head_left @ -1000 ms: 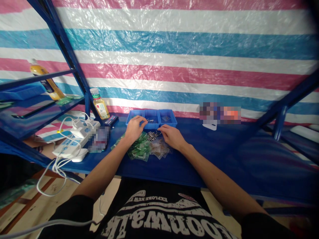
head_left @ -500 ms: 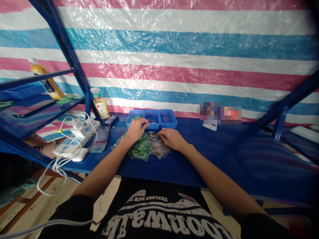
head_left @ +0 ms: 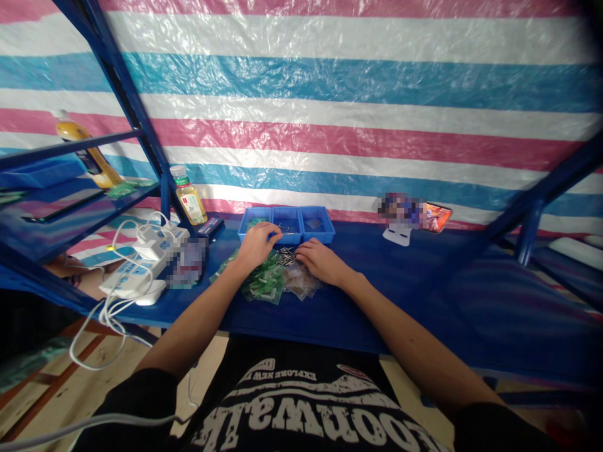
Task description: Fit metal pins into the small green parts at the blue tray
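Note:
My left hand (head_left: pixel 257 246) curls over the front edge of a blue three-compartment plastic tray (head_left: pixel 318 233), its fingertips at the middle compartment. Whether it pinches anything is hidden. My right hand (head_left: pixel 320 262) rests on a heap of clear plastic bags (head_left: pixel 301 282), with its fingertips beside a small pile of metal pins (head_left: pixel 286 255). Between my wrists lies a mound of green-marked plastic bags (head_left: pixel 264 285). The tray's compartments hold small parts, partly hidden by my left hand.
The hands work on a blue shelf top (head_left: pixel 391 295). To the left stand a white power strip (head_left: pixel 134 276) with white cables and a juice bottle (head_left: pixel 191 204). A phone (head_left: pixel 438 218) leans at the back right. Blue steel uprights and a striped tarp surround the shelf.
My right hand has shifted left, closer to the metal pins. My left hand sits slightly lower at the tray edge. The view has barely moved.

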The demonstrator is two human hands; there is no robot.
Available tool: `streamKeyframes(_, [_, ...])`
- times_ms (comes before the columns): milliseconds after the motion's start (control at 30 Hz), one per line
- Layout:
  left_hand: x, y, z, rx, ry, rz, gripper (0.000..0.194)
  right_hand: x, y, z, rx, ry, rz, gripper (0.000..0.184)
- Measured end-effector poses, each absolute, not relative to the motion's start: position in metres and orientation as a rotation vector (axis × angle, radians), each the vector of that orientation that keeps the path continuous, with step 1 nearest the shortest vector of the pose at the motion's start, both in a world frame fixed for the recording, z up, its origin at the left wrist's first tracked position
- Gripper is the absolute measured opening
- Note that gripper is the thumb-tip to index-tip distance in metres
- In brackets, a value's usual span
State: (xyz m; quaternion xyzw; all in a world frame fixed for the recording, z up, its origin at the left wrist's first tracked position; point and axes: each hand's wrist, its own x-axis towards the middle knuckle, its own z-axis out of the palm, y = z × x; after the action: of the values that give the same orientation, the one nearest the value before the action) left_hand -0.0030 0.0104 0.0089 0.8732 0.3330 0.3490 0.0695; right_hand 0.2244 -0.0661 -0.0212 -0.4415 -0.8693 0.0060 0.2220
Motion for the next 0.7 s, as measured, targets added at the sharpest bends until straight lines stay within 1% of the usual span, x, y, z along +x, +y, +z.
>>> streamKeyframes(100, [-0.003,0.010,0.009,2.624,0.996,1.046,0.012,0.225,-0.065,-0.021,-1.191,-2.350,0.099,0.034])
streamKeyframes(233, [-0.003,0.011,0.008,2.619,1.018,1.068,0.011,0.228,-0.066,-0.019,-1.202,-2.124,0.146,0.034])
streamKeyframes(333, [-0.004,0.012,0.007,2.609,1.085,1.089,0.011,0.233,-0.066,-0.014,-1.265,-1.965,0.034,0.034])
streamKeyframes(433, [-0.005,0.013,0.006,2.585,1.165,1.086,0.011,0.239,-0.065,-0.012,-1.455,-1.855,-0.190,0.034])
streamKeyframes(500, [-0.006,0.013,0.006,2.569,1.192,1.070,0.011,0.242,-0.063,-0.016,-1.593,-1.829,-0.269,0.037])
streamKeyframes(600, [-0.005,0.013,0.005,2.562,1.193,1.034,0.013,0.245,-0.059,-0.025,-1.694,-1.900,-0.211,0.040])
streamKeyframes(700, [-0.005,0.014,0.005,2.563,1.196,1.001,0.015,0.246,-0.056,-0.030,-1.704,-1.947,-0.141,0.041])
